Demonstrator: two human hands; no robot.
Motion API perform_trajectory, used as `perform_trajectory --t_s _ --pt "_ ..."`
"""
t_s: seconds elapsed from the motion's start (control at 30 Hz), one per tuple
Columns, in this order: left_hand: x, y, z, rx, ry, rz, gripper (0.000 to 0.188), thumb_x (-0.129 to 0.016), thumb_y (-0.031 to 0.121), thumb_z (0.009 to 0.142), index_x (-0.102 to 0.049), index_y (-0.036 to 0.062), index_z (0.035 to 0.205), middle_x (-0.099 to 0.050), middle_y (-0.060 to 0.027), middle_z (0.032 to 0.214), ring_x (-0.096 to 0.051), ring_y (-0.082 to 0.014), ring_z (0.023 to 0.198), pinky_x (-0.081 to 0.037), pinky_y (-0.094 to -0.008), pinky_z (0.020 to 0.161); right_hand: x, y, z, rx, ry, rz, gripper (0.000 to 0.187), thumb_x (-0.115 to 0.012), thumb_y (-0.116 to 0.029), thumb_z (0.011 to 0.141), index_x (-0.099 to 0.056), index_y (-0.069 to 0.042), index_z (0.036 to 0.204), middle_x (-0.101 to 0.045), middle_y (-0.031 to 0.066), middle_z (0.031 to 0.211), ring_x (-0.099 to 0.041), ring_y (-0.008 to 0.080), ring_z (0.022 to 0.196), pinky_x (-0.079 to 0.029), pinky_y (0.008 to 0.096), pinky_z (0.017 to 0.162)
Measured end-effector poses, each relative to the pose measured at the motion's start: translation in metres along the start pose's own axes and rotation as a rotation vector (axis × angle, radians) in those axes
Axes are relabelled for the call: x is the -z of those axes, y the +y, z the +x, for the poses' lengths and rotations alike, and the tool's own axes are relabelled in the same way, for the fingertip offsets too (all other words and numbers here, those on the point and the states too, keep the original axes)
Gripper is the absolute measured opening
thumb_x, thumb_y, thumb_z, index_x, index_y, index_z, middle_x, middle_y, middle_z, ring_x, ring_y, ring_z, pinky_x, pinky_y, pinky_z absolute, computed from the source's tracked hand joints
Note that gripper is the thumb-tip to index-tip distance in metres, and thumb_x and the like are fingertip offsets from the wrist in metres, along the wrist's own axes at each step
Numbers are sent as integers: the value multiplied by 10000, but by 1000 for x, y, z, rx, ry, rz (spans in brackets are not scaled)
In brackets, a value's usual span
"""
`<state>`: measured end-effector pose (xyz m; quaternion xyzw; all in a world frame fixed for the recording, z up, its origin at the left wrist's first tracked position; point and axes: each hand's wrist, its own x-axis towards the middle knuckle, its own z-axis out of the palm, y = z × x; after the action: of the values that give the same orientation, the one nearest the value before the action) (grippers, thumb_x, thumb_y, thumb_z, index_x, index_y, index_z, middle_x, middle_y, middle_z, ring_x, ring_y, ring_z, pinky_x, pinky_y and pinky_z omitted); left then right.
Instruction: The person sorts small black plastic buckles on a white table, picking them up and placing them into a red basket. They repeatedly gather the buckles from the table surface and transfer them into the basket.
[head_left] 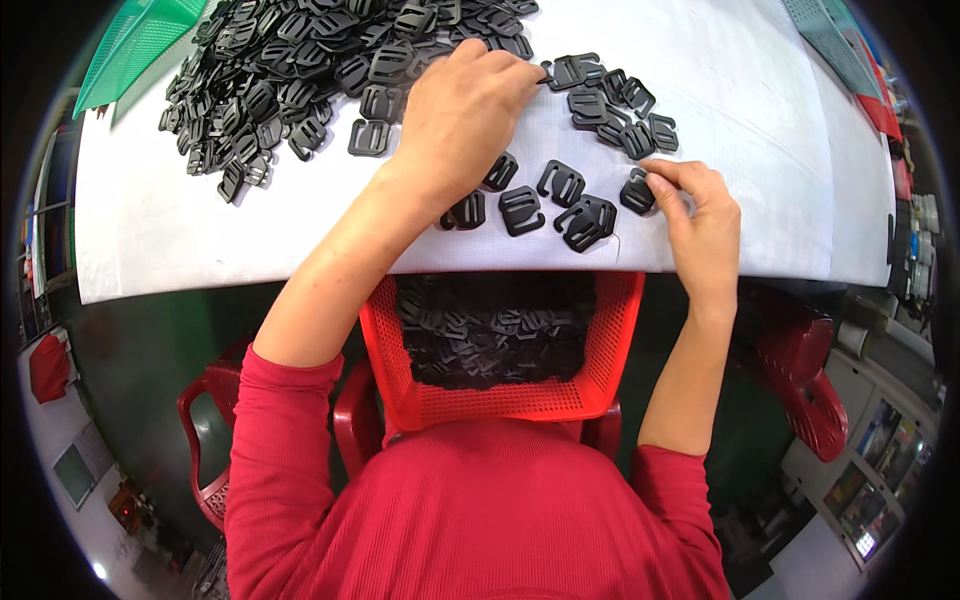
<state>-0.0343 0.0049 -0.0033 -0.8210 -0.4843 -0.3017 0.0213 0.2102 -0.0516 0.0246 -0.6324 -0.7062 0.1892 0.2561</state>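
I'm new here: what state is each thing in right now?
Left hand: knuckles up, fingers bent; grip hidden.
Right hand: pinching a black buckle.
Large buckle pile: loosely heaped.
Smaller buckle cluster: loose, overlapping.
Red basket: open-topped, partly filled with black pieces.
White table cover: spread out.

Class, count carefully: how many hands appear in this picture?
2: the left hand between the big pile and smaller cluster of black buckles, and the right hand with fingertips on a single buckle. None seem hidden.
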Motion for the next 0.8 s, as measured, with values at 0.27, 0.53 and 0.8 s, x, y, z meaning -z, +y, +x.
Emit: perform_trajectory --t_s 0.27,0.53,0.8 --pt "33 9 -11 219 46 -235 281 -723 140 849 -722 94 1126 -718 -88 977 -632 -210 819 -514 -333 765 -36 -39 -47 341 273 -207 209 -782 -131 742 -736 -117 946 -645 18 1071 -581 244 1030 -413 381 844" --pt "43 42 -85 170 -152 16 399 -724 166 834 -691 172 1231 -512 -16 1416 -480 -297 1102 -418 -413 942 -48 -40 -72 354 230 -162 270 -742 -201 819 -744 -113 1074 -635 72 1216 -542 306 1179 -389 403 977" --pt "47 50 -103 144 -95 -5 482 -745 198 801 -638 129 1265 -505 -30 1406 -480 -279 1086 -403 -380 869 -46 -11 -62 178 198 -319 498 -577 -418 962 -593 -78 1326 -453 165 1457 -360 419 1376 -244 625 1104"
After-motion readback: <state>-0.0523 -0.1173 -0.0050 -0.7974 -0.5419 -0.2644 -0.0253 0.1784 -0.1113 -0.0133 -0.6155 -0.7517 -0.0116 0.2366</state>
